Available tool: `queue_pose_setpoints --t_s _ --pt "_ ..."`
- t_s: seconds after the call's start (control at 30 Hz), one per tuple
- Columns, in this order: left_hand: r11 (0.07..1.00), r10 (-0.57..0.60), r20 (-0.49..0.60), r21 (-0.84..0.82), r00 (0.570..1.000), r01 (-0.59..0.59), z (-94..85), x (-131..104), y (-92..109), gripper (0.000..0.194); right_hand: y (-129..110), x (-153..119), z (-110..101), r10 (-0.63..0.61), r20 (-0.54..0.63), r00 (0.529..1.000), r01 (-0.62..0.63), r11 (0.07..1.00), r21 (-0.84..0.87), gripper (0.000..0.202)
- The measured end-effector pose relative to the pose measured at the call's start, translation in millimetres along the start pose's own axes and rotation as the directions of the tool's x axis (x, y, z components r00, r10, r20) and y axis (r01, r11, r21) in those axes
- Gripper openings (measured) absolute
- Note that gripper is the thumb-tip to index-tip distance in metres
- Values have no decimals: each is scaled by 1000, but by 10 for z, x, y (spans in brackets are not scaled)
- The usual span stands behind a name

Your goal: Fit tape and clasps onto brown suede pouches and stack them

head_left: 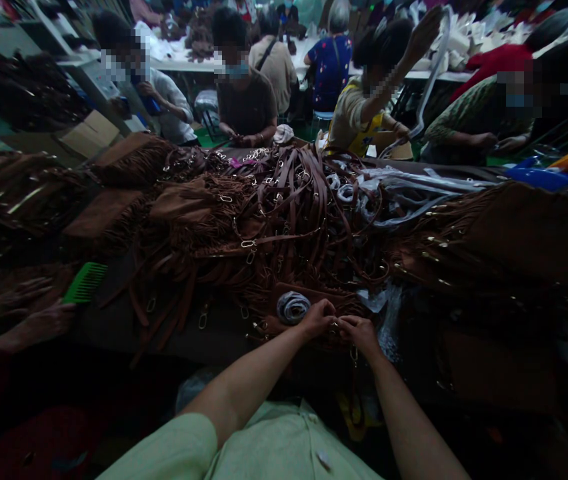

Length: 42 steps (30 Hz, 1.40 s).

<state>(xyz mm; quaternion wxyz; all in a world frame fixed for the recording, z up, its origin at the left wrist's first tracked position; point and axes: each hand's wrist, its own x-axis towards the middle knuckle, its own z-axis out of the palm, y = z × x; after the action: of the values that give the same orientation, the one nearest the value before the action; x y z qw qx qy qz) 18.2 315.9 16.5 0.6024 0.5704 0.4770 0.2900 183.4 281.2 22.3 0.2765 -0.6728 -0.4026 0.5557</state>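
Workshop or factory floor, leather goods. Worktable point(164, 340): long, heaped with brown fringed leather pieces point(184, 200), straps point(309, 180) and metal clasps. At 12 o'clock, seated workers point(247, 103), beyond them 1 long white table point(184, 63) bearing more brown and white material. At 9 o'clock, 1 green comb point(85, 283) in a co-worker's hand point(47, 325). At 10 o'clock, 1 open cardboard box point(91, 133). At 1 o'clock, clear plastic wrapping point(399, 187). Floor point(207, 140): green.

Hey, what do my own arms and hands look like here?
Your left hand and right hand are bare, without gloves. A pale green sleeve matching your shirt covers the upper left arm; no right sleeve shows. It's too dim to make out rings.
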Motion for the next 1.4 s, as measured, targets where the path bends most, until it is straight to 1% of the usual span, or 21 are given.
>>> queue_pose_setpoints --t_s 0.17,0.23,0.3,0.37,0.5,0.6,0.67,0.7,0.77,0.83,0.87,0.93,0.97,1.0,1.07,1.1,1.17,1.23,1.27,1.33,1.4 --pt "1000 20 6 10 1000 -20 12 29 -65 18 9 12 -7 -41 18 999 43 990 -133 43" --pt "1000 15 5 24 1000 -15 17 40 -77 18 -23 -7 -13 -104 20 994 106 966 -238 38" --pt "999 6 -10 43 1000 -5 20 45 -74 18 -64 -32 -23 -186 37 982 188 919 -346 34" --pt "999 3 -24 47 1000 -2 19 45 -64 17 -98 -55 -33 -241 65 968 246 879 -408 33" --pt "1000 -23 -3 -5 1000 23 25 60 -93 15 -112 -78 -35 -283 103 954 297 832 -469 32" --pt "991 -96 31 -86 995 98 60 103 -173 18 -89 -80 -14 -299 123 946 319 809 -493 31" --pt "984 -138 53 -109 989 143 95 133 -207 20 -64 -81 2 -317 128 940 337 794 -506 31" --pt "984 -150 56 -86 987 155 107 142 -203 20 -49 -82 8 -333 129 934 350 782 -515 30" --pt "989 -143 75 38 987 141 93 134 -137 16 -23 -88 13 -364 122 923 370 759 -536 30" --pt "969 -87 94 238 992 63 -14 81 -1 12 -14 -100 19 -375 104 921 365 742 -562 30" --pt "937 -36 100 349 994 -1 -112 36 82 12 -21 -110 29 -372 94 923 355 734 -580 30" --pt "816 74 66 569 995 -99 -389 -74 240 16 -67 -140 77 -370 72 926 330 702 -631 29" --pt "734 109 33 671 993 -103 -551 -132 303 19 -104 -160 122 -378 59 924 320 677 -663 28" --pt "652 109 -8 755 994 -65 -714 -185 352 25 -147 -183 182 -393 50 918 314 648 -694 29" --pt "515 42 -14 857 999 -9 -987 -264 407 34 -245 -233 342 -434 60 899 329 579 -746 35" --pt "467 7 2 884 1000 -5 -1077 -285 419 35 -292 -256 434 -454 89 887 354 543 -762 39" --pt "413 -20 54 910 998 -41 -1153 -284 436 29 -371 -291 613 -489 173 855 427 472 -771 44" --pt "409 -3 62 911 998 -55 -1121 -239 458 23 -420 -304 747 -519 238 821 489 424 -762 50" --pt "423 -3 50 905 999 -44 -1087 -207 472 23 -435 -304 789 -535 253 806 510 410 -756 54" --pt "470 -31 11 883 999 5 -1021 -142 495 24 -449 -292 823 -564 242 790 518 400 -756 60" --pt "526 -61 -25 849 998 53 -990 -99 492 25 -452 -281 813 -576 222 787 504 390 -771 57"
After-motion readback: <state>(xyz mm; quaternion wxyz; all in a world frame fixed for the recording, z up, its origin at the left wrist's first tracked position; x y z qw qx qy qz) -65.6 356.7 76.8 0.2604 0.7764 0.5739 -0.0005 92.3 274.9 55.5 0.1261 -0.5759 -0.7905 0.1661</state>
